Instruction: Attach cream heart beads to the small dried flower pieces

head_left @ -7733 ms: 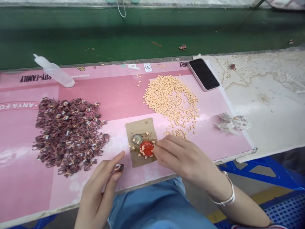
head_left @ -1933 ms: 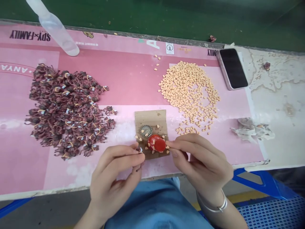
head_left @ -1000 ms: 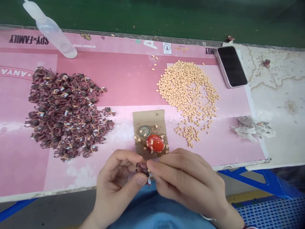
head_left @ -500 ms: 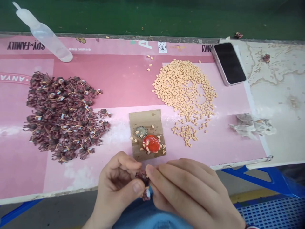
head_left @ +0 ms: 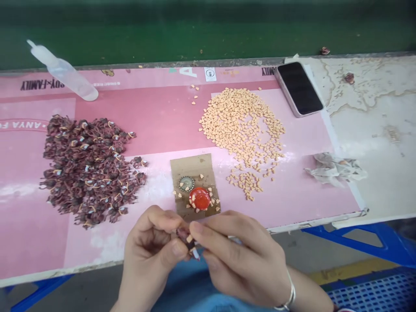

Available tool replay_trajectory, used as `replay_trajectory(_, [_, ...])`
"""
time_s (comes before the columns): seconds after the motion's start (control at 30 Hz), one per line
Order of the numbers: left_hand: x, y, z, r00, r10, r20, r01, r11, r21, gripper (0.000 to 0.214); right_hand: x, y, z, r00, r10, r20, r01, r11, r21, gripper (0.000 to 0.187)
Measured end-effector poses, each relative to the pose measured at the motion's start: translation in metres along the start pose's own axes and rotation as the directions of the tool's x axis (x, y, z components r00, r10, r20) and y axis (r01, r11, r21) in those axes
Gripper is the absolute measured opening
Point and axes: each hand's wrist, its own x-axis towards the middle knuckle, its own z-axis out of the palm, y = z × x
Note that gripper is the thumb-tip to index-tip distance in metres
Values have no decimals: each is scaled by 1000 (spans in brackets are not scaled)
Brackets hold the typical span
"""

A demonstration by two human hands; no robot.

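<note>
Two hands meet low in the head view, just off the near edge of the tabletop [head_left: 97, 265]: the left hand [head_left: 149, 251] and the right hand [head_left: 238, 260] are both curled closed, their fingertips pinching a small dark maroon cluster [head_left: 186, 239] between them. A pale fleck and a whitish tag show on the cluster, though the fingers hide much of it. A silver bangle [head_left: 290, 299] circles the right wrist, and a blue garment [head_left: 182, 284] lies below both hands.

Straight ahead of the fingertips, a brown cardboard square [head_left: 191, 167] lies on a pink printed mat [head_left: 156, 117]. On the square sit a glossy red cap [head_left: 199, 198] and a round metal bottle cap [head_left: 186, 183], with pale orange heart-shaped bits [head_left: 242, 134] scattered around them and heaped in a broad pile farther ahead and to the right. Ahead and left of the hands lies a heap of dark maroon clusters [head_left: 89, 171] tied with thin bands. Farther off are a plastic squeeze bottle [head_left: 66, 73] to the left, and a phone [head_left: 299, 89] and crumpled tissue [head_left: 334, 169] to the right.
</note>
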Motion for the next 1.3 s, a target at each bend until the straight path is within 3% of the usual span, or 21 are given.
replay_trajectory(0.1, [2,11,5,997,71,41,-77,985,157,16,-4,11,-13,980,88,-178,-74,994,86,41])
replay_trajectory(0.2, [3,23,6,992,128,23,-128,928,350,27,-16,28,-28,904,219,-366,-177,974,144,48])
replay_trajectory(0.3, [25,41,-2,967,253,34,-218,749,626,34,-30,46,-38,867,273,-418,-251,962,107,41])
replay_trajectory(0.4, [84,66,-7,927,347,146,-299,443,845,37,-43,59,-39,844,316,-433,-312,946,82,29])
replay_trajectory(0.53, [195,99,3,910,410,62,-189,279,941,19,-49,65,-33,831,338,-442,-326,939,107,26])
replay_trajectory(0.63, [267,117,11,903,430,-11,-66,164,984,34,-49,66,-32,844,310,-439,-295,950,103,27])
replay_trajectory(0.73, [315,129,13,898,436,-62,22,97,995,43,-54,71,-37,838,289,-462,-285,955,80,25])
replay_trajectory(0.87, [348,132,3,900,434,-43,47,0,999,44,-72,79,-45,770,371,-518,-388,918,80,19])
replay_trajectory(0.97, [353,127,-4,896,442,33,13,-101,995,44,-84,82,-47,722,450,-526,-473,876,100,15])
replay_trajectory(1.07, [333,125,-11,883,441,164,-76,-210,975,46,-86,83,-44,696,480,-534,-507,855,109,18])
replay_trajectory(1.2, [267,126,-31,879,310,363,-267,-312,912,33,-82,86,-43,766,413,-493,-455,890,39,21])
replay_trajectory(1.3, [209,123,-55,900,149,409,-344,-334,878,37,-78,89,-46,840,352,-413,-411,910,-60,21])
